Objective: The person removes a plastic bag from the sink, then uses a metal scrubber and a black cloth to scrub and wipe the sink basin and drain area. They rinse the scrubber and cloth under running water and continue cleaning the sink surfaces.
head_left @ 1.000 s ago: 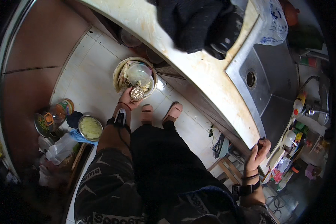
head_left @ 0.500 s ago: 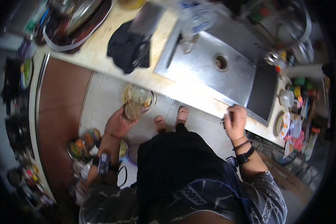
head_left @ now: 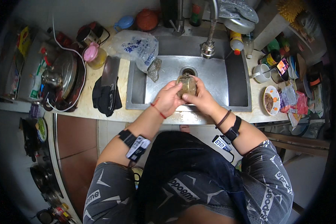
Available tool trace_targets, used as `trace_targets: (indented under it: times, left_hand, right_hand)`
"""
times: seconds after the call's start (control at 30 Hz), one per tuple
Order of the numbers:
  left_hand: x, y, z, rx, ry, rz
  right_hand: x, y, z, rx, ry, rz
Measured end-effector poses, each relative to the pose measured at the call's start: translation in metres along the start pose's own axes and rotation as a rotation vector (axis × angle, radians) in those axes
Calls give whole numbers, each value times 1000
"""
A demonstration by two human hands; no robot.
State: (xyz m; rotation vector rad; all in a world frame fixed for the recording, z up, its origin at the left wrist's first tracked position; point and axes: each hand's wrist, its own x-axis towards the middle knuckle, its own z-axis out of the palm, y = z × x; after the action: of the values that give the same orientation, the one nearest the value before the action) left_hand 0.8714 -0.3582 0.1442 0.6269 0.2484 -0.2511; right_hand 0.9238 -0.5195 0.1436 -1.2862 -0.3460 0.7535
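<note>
left hand: over the sink's near edge, thumb pressed to a small glass jar; other fingers partly hidden. right hand: beside it, thumb and curled fingers pinching the same jar. jar: above the sink, near its drain. black cloth: left of sink. patterned bowl: right of sink. cleaver: left of sink. white mug: right of sink. plastic bag: over the sink's far left corner. faucet: over the sink's far side.

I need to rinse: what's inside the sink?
The sink shows its drain, plus a crumpled greyish item and plastic bag edge at left. The left hand, right hand and container they hold cover the front middle, hiding anything beneath.
</note>
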Motion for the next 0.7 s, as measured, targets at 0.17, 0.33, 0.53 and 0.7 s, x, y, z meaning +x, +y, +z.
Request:
trace_targets:
  times: [0.17, 0.33, 0.53, 0.7]
  left_hand:
    - [54, -16, 0, -10, 135, -138]
    - [90, -5, -9, 553, 518, -334]
    - [152, 71, -12, 714, 589, 132]
    - [223, 131, 7, 588, 617, 392]
  right_hand:
    - [20, -11, -54, 328, 82, 262]
    - [46, -12, -98, 304, 74, 372]
    - [76, -11, -111, 385, 170, 426]
    - [80, -5, -106, 600, 249, 341]
